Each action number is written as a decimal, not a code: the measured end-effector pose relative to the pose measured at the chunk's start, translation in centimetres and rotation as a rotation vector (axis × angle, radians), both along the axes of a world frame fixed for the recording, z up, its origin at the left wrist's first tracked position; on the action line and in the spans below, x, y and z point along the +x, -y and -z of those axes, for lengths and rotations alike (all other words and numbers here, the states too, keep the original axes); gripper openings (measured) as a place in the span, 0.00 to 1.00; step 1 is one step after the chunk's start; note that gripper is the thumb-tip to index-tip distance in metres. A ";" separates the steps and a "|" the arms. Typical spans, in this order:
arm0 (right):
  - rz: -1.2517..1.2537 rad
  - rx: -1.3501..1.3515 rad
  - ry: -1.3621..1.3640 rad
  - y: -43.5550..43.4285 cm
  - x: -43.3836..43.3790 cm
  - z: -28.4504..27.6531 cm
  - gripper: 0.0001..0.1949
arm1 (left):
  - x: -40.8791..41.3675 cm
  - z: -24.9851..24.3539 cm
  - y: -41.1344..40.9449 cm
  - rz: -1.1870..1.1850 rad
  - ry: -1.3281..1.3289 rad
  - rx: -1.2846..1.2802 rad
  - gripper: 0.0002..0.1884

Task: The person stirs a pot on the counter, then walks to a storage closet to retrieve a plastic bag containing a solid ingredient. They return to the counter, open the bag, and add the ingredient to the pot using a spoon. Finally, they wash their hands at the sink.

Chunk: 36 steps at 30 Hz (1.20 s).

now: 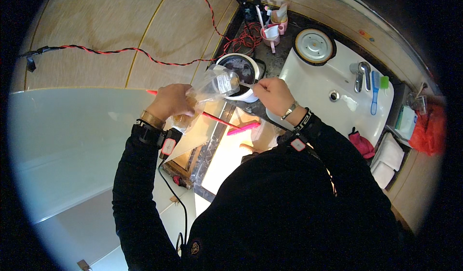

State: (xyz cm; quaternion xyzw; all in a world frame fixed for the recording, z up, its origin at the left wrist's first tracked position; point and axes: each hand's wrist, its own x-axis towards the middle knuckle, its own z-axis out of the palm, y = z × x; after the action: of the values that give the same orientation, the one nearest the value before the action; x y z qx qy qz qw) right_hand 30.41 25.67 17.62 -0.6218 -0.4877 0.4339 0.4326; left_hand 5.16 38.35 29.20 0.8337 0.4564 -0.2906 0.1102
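My left hand (171, 101) grips a clear plastic bag (208, 85) that bears a white printed label and holds yellowish-brown contents low down. The bag's upper end leans over the near rim of a white electric pot (257, 69) with dark liquid (237, 65) inside. Closed in a fist right of the pot, my right hand (274, 95) pinches a thin pale piece (247, 85) that reaches the bag's end. Whether it is a spoon handle or part of the bag, I cannot tell.
A round metal lid (314, 46) lies on the corner of the white washbasin (307, 86), left of the tap (360, 76). Pink cups (270, 36) with toothbrushes stand behind the pot. Red-and-black twisted wire (238, 41) coils beside them. Below is a pink broom (244, 128).
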 end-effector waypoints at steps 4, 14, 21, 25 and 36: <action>0.001 -0.006 -0.007 -0.1 -0.2 0.0 0.16 | -0.2 0.0 -0.1 0.028 0.001 0.010 0.32; 0.011 0.010 0.017 -0.5 -1.0 0.6 0.16 | -2.5 2.4 -2.3 0.096 0.072 -0.010 0.32; 0.012 0.014 0.044 -0.5 -0.8 0.4 0.16 | -2.0 1.8 -1.7 0.065 0.076 -0.007 0.33; 0.005 0.006 0.055 -0.5 -1.0 0.3 0.16 | -2.2 2.2 -1.6 0.071 0.065 -0.001 0.32; 0.019 0.007 0.037 -0.4 -1.0 0.5 0.17 | -1.7 1.6 -1.5 0.003 0.070 -0.030 0.33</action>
State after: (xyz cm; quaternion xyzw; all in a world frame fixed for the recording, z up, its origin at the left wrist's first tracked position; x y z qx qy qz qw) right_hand 29.41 26.08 17.16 -0.6327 -0.4913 0.4167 0.4297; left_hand 3.43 39.84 27.56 0.8423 0.4467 -0.2683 0.1380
